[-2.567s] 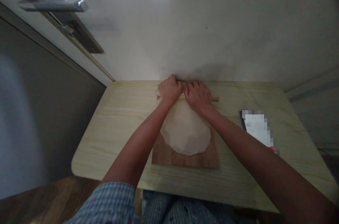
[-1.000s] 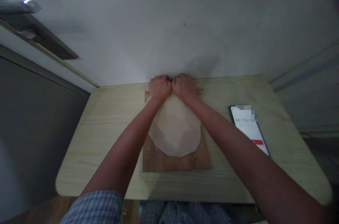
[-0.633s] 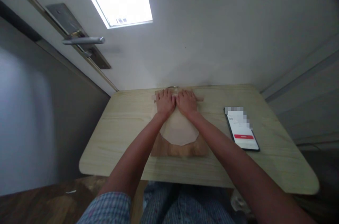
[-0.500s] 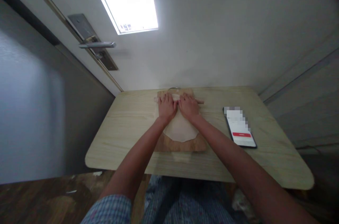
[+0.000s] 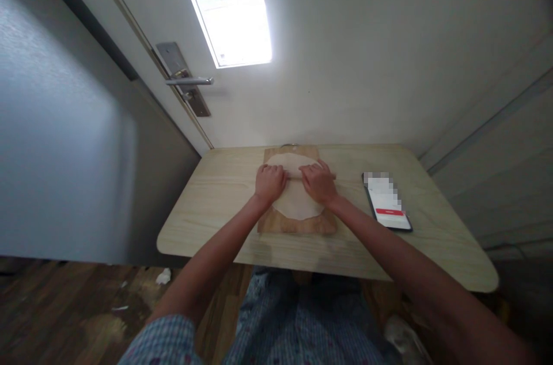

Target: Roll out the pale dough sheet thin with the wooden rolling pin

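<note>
Drawn back toward the person since half a second ago, the rolling pin (image 5: 294,174) now lies across the far half of the dough (image 5: 298,204), with more of the sheet showing beyond it. Its long axis runs left to right, nearly square to the line of sight and roughly parallel to the table's far edge. The right end sticks out past the right hand (image 5: 318,182); the left end is hidden by the left hand (image 5: 270,182). Neither hand is nearer: both lie on the pin, one each side of a short bare stretch at its middle, so the pin sits directly under the fingers rather than off to a side.

The left hand's fingers are bent over the top of the pin, set close together. The right hand also lies over it, its thumb turned in toward the middle and its fingers a little looser. Whether either hand closes underneath cannot be told.

Beneath, the dough is a broad, flat, rounded sheet on a wooden board (image 5: 298,227), which shows bare at its near and far ends. Just beyond the board's far edge curves a thin metal piece (image 5: 289,144). The board rests on a pale table (image 5: 207,198), and a phone (image 5: 389,212) lies well to the right.
</note>
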The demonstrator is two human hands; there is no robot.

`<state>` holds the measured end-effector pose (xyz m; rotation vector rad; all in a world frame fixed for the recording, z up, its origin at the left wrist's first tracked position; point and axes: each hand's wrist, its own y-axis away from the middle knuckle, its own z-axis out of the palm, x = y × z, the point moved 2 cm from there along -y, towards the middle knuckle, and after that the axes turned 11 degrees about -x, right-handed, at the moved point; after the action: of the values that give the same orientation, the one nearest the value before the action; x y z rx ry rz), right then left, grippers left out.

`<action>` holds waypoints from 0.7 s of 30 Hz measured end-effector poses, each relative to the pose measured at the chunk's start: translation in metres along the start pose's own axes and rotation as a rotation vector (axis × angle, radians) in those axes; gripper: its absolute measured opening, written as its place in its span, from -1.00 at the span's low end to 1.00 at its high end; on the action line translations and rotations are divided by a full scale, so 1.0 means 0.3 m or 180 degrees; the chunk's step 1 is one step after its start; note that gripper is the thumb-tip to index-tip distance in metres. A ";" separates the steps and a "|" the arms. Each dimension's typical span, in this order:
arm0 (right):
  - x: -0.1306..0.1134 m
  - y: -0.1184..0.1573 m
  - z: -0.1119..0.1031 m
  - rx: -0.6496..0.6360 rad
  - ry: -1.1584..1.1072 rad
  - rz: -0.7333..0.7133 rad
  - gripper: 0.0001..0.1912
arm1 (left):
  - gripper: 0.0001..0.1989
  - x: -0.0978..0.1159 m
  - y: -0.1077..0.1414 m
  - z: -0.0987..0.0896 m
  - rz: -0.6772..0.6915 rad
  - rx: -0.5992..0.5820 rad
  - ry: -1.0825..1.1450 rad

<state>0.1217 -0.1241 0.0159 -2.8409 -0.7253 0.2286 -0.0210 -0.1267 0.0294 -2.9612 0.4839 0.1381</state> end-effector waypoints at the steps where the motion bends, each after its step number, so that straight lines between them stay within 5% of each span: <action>1: 0.003 -0.003 0.002 0.0057 -0.0083 0.0035 -0.70 | -0.77 -0.006 -0.004 -0.002 -0.0092 0.0006 0.0019; 12: 0.008 -0.056 0.086 -0.0197 -0.0014 0.0828 -0.59 | -0.74 -0.003 -0.091 0.090 -0.0812 -0.0077 0.0329; 21: 0.039 -0.135 0.089 -0.0367 0.0066 0.0937 -0.56 | -0.70 -0.008 -0.183 0.144 -0.0819 0.0143 0.0463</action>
<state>0.1080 -0.0795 -0.0017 -3.0477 -0.3224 0.2062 -0.0086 -0.0678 -0.0062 -2.9681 0.1158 -0.1142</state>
